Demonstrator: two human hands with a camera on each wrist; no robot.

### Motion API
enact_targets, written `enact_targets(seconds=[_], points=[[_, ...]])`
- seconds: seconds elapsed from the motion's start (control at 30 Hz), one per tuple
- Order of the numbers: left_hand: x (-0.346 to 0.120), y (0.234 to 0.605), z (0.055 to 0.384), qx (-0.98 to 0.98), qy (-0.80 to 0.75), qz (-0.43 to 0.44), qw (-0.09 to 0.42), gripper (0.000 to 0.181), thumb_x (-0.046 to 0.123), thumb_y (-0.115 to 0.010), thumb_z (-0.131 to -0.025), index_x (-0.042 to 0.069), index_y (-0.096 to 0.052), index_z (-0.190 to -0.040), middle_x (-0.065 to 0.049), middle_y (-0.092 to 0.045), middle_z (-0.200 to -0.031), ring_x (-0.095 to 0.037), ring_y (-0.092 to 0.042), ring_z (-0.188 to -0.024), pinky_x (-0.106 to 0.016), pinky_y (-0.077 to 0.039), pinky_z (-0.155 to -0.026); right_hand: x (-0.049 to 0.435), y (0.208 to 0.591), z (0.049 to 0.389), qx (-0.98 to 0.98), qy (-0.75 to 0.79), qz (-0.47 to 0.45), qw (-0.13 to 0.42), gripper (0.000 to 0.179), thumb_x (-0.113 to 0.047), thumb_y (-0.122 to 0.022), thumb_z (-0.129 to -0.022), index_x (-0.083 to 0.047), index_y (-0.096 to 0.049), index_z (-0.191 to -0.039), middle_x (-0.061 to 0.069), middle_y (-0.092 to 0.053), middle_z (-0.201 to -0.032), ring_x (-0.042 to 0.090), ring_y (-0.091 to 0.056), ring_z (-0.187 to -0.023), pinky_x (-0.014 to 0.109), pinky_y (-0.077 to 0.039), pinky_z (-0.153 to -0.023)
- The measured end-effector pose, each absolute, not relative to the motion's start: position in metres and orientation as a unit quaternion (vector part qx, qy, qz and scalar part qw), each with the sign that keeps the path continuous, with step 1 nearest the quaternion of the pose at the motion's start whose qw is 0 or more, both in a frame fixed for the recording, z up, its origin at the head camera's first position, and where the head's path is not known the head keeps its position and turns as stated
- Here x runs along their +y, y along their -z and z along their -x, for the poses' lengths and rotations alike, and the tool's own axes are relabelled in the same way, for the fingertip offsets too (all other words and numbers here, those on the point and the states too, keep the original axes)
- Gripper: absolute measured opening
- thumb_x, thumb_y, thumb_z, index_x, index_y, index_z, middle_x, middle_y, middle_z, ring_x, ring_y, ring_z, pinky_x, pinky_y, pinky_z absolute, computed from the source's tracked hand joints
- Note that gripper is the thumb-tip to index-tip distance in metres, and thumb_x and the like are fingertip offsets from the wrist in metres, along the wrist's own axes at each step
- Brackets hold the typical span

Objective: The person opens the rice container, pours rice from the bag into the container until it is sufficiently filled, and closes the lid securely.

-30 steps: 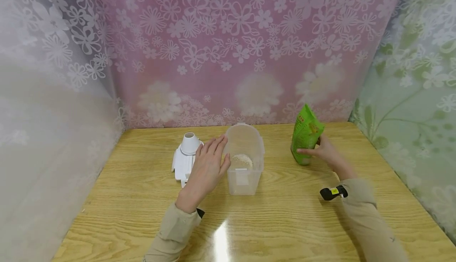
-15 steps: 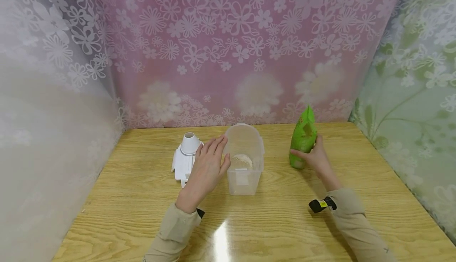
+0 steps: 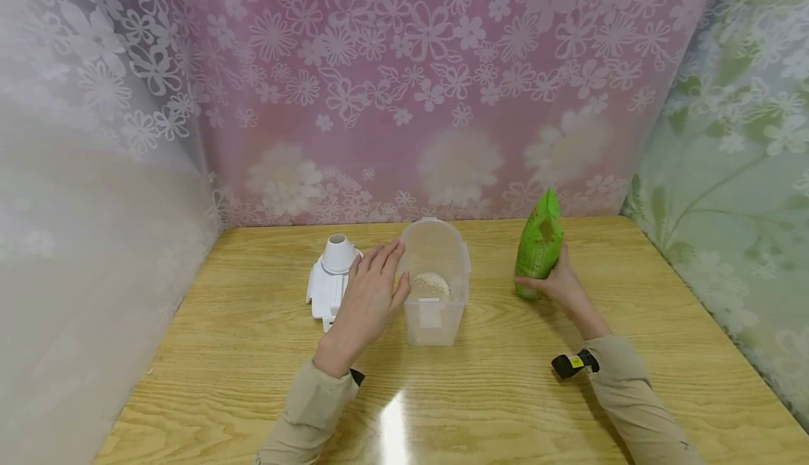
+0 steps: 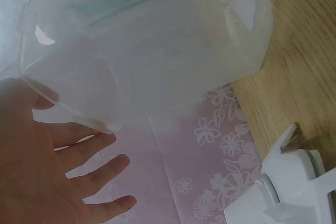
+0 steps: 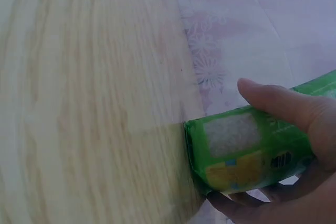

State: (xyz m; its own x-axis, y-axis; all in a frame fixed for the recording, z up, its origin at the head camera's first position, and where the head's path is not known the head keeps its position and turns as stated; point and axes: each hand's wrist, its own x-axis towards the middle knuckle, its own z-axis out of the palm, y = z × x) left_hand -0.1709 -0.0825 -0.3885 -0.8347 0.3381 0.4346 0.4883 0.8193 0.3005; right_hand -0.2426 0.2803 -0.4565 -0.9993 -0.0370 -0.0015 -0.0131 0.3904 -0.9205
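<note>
A tall translucent plastic container (image 3: 436,330) stands mid-table with its top uncovered and a little pale grain at the bottom. My left hand (image 3: 369,293) is at its left rim, fingers straight and spread; in the left wrist view the fingertips (image 4: 107,139) touch or nearly touch the rim. My right hand (image 3: 567,293) grips a green bag (image 3: 536,261) low down, thumb on one side and fingers on the other. Whitish grains show through the bag's clear window (image 5: 233,132). The bag stands upright, leaning slightly, on or just above the table.
Left of the container, partly behind my left hand, lies a white plastic piece (image 3: 326,289) with a cone-shaped spout (image 3: 338,258). Flowered curtains (image 3: 430,100) hang behind the wooden table (image 3: 480,395) and along both sides.
My right hand has moved slightly left and nearer to me with the green bag, which has turned so its narrow side faces me. The left hand has stayed at the container.
</note>
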Motion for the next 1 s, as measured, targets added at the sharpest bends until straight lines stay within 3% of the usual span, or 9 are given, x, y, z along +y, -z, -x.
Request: enact_targets(seconds=[0.13,0.43,1.0], points=[[-0.082,0.389,0.171,-0.936,0.204,0.221,0.185,0.048,0.026,-0.048,-0.107,0.004,-0.047,-0.15,-0.011,-0.046,-0.155,-0.037,-0.044,-0.139,-0.064,-0.031,-0.114,0.289,0.458,0.243,0.837,0.544,0.037,0.034,0.113,-0.003,-0.08,-0.085,-0.005,0.008,-0.156,0.035,-0.023,-0.151,0.05,-0.031,-0.137,0.063,-0.028,-0.113],[-0.082,0.388,0.171,-0.934,0.202,0.221,0.194,0.048,0.025,-0.051,-0.106,0.003,-0.048,-0.149,-0.012,-0.048,-0.154,-0.037,-0.045,-0.138,-0.064,-0.032,-0.113,0.299,0.453,0.244,0.837,0.538,0.059,0.085,0.122,-0.01,-0.08,-0.087,-0.011,0.018,-0.159,0.037,-0.011,-0.159,0.056,-0.013,-0.147,0.069,-0.021,-0.115],[-0.081,0.388,0.171,-0.936,0.205,0.217,0.188,0.048,0.026,-0.05,-0.106,0.003,-0.048,-0.149,-0.011,-0.047,-0.154,-0.037,-0.045,-0.139,-0.064,-0.032,-0.114,0.286,0.455,0.231,0.838,0.539,0.04,0.076,0.122,-0.012,-0.082,-0.086,-0.011,0.016,-0.159,0.038,-0.015,-0.157,0.056,-0.019,-0.145,0.066,-0.023,-0.116]])
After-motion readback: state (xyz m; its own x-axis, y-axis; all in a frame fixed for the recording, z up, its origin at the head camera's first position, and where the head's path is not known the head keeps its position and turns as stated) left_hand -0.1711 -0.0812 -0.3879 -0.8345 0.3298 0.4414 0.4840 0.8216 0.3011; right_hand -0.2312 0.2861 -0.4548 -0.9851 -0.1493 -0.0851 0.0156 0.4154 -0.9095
